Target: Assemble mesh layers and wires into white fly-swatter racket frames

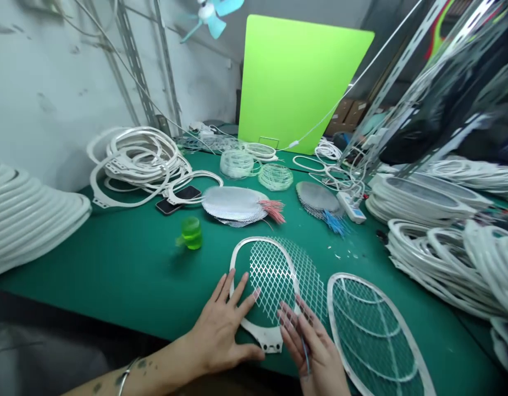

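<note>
A white oval racket frame [236, 256] with a holed tab at its near end lies flat in front of me. My left hand [227, 324] rests across its left side, fingers spread. An oval wire mesh sheet [274, 269] overlaps the frame and extends past its right side. My right hand [309, 341] has the near right edge of this mesh between its fingers, beside the frame's right side. A thin blue wire [305, 352] runs down over the palm. To the right lies another white frame [386, 300] with mesh and curved white ribs inside.
Mesh stacks with red wires [235, 203] and blue wires [318, 198] lie farther back. A green tape roll [191, 233] stands left of centre. White frames are piled at left [142, 159] and right [435, 258]. A power strip [351, 208] and a green board [299, 82] are behind.
</note>
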The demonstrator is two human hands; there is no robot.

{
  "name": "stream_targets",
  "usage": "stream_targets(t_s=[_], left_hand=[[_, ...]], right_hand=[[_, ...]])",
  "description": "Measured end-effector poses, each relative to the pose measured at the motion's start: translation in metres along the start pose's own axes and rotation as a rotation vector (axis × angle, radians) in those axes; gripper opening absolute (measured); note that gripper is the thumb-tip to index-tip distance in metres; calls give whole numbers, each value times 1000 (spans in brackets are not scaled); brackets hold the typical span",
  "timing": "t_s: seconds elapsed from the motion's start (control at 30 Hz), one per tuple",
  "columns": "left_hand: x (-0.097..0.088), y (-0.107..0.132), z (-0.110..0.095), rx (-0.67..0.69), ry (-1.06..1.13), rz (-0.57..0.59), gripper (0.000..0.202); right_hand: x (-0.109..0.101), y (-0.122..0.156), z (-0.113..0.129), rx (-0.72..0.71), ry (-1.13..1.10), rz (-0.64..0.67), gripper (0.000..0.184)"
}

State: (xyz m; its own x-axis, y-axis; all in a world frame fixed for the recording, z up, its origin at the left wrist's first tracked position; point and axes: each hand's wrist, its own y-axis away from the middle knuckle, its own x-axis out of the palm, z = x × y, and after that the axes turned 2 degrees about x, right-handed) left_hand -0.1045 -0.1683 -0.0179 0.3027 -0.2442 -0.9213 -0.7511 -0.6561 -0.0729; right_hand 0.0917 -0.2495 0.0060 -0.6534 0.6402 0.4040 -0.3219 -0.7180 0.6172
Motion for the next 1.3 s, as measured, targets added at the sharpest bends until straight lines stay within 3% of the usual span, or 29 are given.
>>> stream_targets(t_s=[0.07, 0.23, 0.4, 0.57, 0.7, 0.83, 0.97, 1.1, 1.2, 1.23, 1.3], left_hand=[[-13, 3, 5, -52, 13, -72, 86], [-37, 13, 22, -330, 133, -314, 48], [-32, 11, 30, -318, 192, -381, 35], [-34, 3, 26, -308, 218, -374, 29], [-36, -23, 10, -162, 216, -212, 41], [-16, -51, 4, -89, 5, -55, 59], [10, -58, 10, -117, -180, -70, 54], [14, -53, 11, -96, -265, -115, 50], [12, -52, 9, -91, -280, -111, 51], [12, -52, 9, -91, -281, -107, 51], [13, -53, 9, -90, -284, -95, 52]], right_hand=[[5, 1, -8, -4, 3, 5, 88], [20, 4, -10, 63, 37, 26, 85], [27, -4, -13, 99, 48, -9, 84], [23, -17, -20, 144, 16, -43, 91], [22, -24, -24, 200, -35, -31, 91], [28, -27, -25, 209, -56, -9, 84], [29, -19, -19, 229, 3, 2, 69], [4, 1, 10, 273, 205, 104, 54], [-15, 8, 39, 232, 614, 188, 54], [-16, 6, 47, 133, 809, 196, 52], [-11, -7, 56, -239, 1220, 192, 46]])
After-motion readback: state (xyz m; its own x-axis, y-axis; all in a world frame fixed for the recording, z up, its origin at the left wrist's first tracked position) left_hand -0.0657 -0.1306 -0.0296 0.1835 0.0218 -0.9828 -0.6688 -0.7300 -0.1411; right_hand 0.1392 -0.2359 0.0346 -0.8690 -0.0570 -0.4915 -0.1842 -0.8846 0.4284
